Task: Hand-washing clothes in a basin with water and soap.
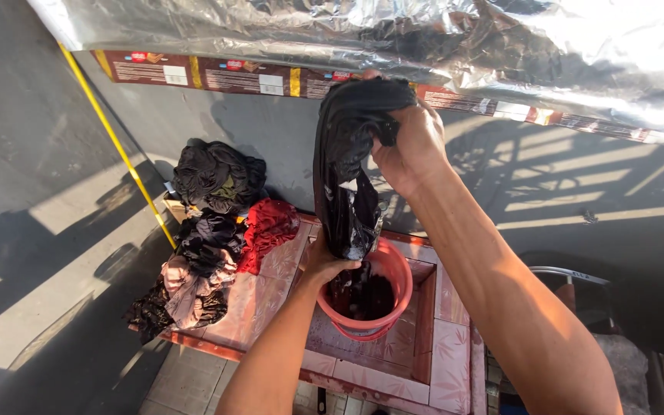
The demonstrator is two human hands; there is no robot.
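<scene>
Across the upper part of your frame ran a long flattened carton strip (217, 77), dark brown with yellow bands and small white and red label panels, slanting from upper left toward the right edge beneath crumpled silver foil (424, 34); your raised hand covered its middle

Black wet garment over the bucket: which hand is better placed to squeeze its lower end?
Left, probably. The left hand already grips the black garment at its lower end, just above the red bucket. The right hand holds the top bunched high, keeping it hanging.
</scene>
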